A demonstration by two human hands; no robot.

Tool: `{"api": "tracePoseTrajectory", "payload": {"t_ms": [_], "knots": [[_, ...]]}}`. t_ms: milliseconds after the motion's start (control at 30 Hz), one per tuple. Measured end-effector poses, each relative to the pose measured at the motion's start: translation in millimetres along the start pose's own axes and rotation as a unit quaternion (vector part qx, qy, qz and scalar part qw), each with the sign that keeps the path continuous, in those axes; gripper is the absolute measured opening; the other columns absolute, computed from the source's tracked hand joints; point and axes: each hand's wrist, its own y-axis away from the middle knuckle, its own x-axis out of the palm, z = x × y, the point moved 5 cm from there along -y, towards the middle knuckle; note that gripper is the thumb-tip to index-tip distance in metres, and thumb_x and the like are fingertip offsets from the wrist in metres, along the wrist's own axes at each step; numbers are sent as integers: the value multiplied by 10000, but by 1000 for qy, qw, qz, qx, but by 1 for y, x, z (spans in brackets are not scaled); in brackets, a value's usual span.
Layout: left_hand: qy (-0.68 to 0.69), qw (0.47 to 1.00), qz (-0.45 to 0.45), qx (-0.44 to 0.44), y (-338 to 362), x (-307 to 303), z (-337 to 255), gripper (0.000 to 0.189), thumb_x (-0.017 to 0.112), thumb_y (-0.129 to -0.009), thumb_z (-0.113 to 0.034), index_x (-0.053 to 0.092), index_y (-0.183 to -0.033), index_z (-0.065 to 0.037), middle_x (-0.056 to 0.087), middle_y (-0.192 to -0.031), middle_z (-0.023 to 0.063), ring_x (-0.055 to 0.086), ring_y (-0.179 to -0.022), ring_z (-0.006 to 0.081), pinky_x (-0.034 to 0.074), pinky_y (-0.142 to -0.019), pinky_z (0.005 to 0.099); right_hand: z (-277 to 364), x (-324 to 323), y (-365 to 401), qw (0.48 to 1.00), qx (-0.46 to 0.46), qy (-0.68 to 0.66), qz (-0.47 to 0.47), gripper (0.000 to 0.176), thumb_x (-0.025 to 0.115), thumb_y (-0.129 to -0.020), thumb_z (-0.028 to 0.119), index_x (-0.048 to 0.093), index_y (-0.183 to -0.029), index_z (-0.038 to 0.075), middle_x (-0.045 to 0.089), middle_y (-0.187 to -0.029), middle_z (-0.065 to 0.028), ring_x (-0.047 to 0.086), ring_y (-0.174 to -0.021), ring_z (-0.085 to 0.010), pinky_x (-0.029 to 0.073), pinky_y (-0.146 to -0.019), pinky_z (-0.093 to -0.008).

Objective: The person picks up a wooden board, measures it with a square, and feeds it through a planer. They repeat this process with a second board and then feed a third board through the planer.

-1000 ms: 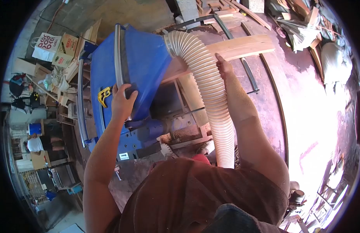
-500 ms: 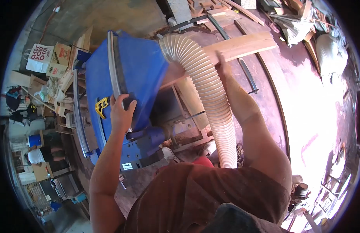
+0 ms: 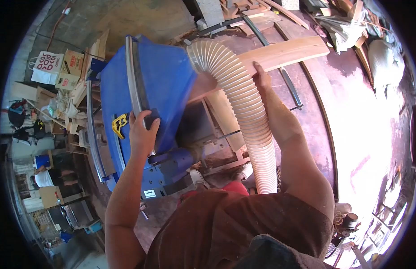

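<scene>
Nearest the camera, the person's brown shirt (image 3: 244, 228) fills the lower middle, with both bare forearms reaching away from it. The left hand (image 3: 143, 130) lies on the blue hood (image 3: 163, 76) of a woodworking machine (image 3: 172, 166). Its fingers (image 3: 147, 117) curl closed over the hood's near edge, just beside a yellow latch (image 3: 119, 124) and the hood's grey metal rim (image 3: 132, 76). A ribbed, pale hose (image 3: 246, 105) runs from below the chest up to the hood's top corner and passes between the two arms. Beyond the hose, the right hand (image 3: 262, 80) rests against the near edge of a long wooden board (image 3: 288, 50). One finger points up along the wood; whether the fingers close around the board cannot be told. The board lies slanted across the machine, one end hidden behind the hose and hood, the other over the reddish floor (image 3: 351, 116). Farther off stand cardboard boxes (image 3: 67, 67) at left, scrap timber (image 3: 347, 22) and a pale sack (image 3: 387, 60) at upper right.
</scene>
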Motion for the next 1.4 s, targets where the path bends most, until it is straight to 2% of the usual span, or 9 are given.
{"api": "tracePoseTrajectory", "payload": {"t_ms": [167,267,400,467,567,700,1100,1167,1400], "knots": [[12,1000,16,-12,0,-2,-2,405,709,-823,-263,580,-1177,-115,316,-1423,323,356,-1315,449,376,-1039,437,-10,-10,-14,993,-87,-74,-36,377,646,-877,403,596,-990,46,584,-721,-70,566,-596,-176,474,-534,-325],[8,1000,6,-3,-2,0,-1,409,712,-822,-264,579,-1176,-109,317,-1420,328,345,-1324,447,367,-1048,437,-20,-10,-4,969,45,240,-40,619,577,-796,675,624,-830,58,435,-534,-1,345,-447,-95,202,-402,-273],[3,1000,8,6,-1,1,1,412,715,-819,-269,581,-1174,-110,319,-1417,330,335,-1331,447,360,-1054,436,1,2,19,951,75,298,-47,491,662,-820,520,630,-911,38,550,-647,-39,495,-534,-133,347,-444,-292],[1,1000,7,-4,-2,1,0,411,716,-818,-271,583,-1171,-109,322,-1417,326,334,-1331,446,359,-1054,436,4,10,15,997,-17,77,-19,393,708,-832,311,601,-1068,16,640,-882,-86,627,-762,-191,496,-632,-313],[-1,1000,8,-10,-2,-2,-3,409,716,-818,-274,584,-1168,-108,332,-1414,316,339,-1328,446,362,-1052,438,5,9,13,999,-11,-39,-20,437,691,-841,155,523,-1215,5,621,-1111,-115,621,-1009,-247,511,-846,-361],[-3,1000,1,-12,-2,-2,-3,405,712,-820,-271,582,-1167,-108,350,-1406,301,355,-1315,447,374,-1038,449,-2,0,-10,984,-79,-142,77,434,655,-859,139,499,-1249,26,604,-1136,-118,606,-1037,-258,513,-847,-390],[32,999,19,-5,-3,-4,-6,382,712,-823,-245,586,-1153,-99,397,-1357,254,460,-1215,413,414,-994,428,9,-5,8,963,-132,-231,31,457,632,-897,282,518,-1254,21,599,-1172,-114,608,-1020,-234,504,-864,-393],[30,999,10,0,-2,-4,-8,386,714,-820,-245,586,-1153,-98,395,-1359,253,464,-1211,410,415,-994,427,3,12,23,999,-28,-2,25,484,518,-942,377,514,-1258,10,599,-1163,-125,591,-1049,-231,466,-914,-371],[4,1000,4,-13,-2,0,-1,373,711,-823,-243,588,-1148,-106,349,-1406,278,396,-1290,420,392,-1024,429,4,-11,-9,985,-103,-132,41,442,605,-894,218,493,-1250,-19,603,-1150,-137,604,-1029,-261,475,-920,-377]]}}
